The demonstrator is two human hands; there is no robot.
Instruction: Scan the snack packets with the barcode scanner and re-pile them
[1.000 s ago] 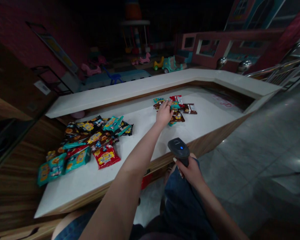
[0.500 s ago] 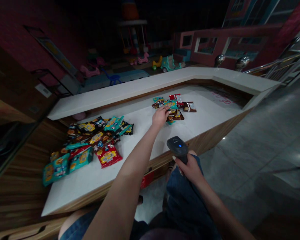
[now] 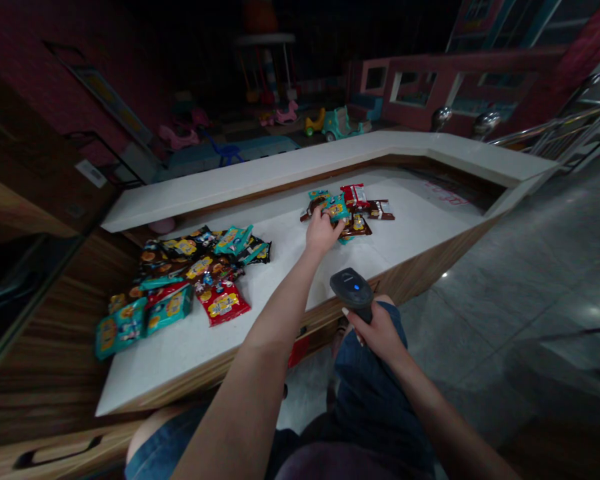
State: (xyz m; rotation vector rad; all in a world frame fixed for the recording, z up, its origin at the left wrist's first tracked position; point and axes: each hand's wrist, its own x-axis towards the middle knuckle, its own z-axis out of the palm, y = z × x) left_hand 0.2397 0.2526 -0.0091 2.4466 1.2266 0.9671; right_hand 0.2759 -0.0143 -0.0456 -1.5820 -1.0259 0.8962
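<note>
My left hand (image 3: 324, 232) reaches over the counter to a small pile of snack packets. Its thumb and fingers are spread around the near edge of a teal snack packet (image 3: 336, 208) on top. Brown packets (image 3: 359, 225) and a red packet (image 3: 354, 195) lie beside and beneath it. In my right hand (image 3: 380, 333) is a black handheld barcode scanner (image 3: 353, 287), held by its grip over my lap with a blue light glowing on top. A larger heap of teal, brown, black and red snack packets (image 3: 200, 267) lies on the left.
The white counter (image 3: 290, 267) has a raised ledge (image 3: 280, 170) along its far side. A wooden cabinet stands at the left, with a drawer (image 3: 60, 453) below. Beyond the ledge are toy ride-ons (image 3: 337, 123), and metal railings (image 3: 555, 127) run at the right.
The teal packet under my left hand has turned and shifted slightly left against the other packets. My left fingers have spread around its edge. The scanner stays in my right hand.
</note>
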